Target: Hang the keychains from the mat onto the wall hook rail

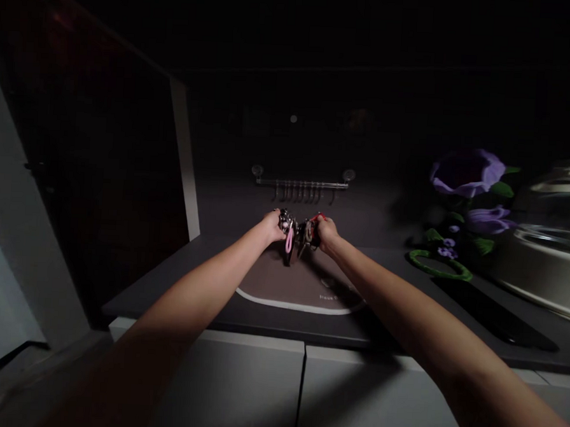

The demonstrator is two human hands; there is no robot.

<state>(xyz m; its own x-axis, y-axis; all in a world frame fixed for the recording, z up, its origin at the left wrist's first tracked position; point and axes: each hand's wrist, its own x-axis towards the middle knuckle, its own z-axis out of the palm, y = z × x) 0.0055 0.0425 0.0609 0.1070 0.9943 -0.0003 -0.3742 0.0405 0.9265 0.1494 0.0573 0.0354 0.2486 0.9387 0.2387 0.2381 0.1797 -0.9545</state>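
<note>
Key-like metal bunch [307,231], pink loop [289,239] dangling, is gripped from opposite sides by left hand [271,225] and right hand [327,231], presumably so loose pieces don't swing apart, over brown mat [276,282], lower than hook rail [302,184].

Our left fingers [278,234] and right fingers [321,224] partly hide the small things [289,238], too dark for us to tell apart. We cannot read the tiny lettering [331,298] on the mat [285,287], and the right edge cuts off the shiny pot [540,274].
</note>
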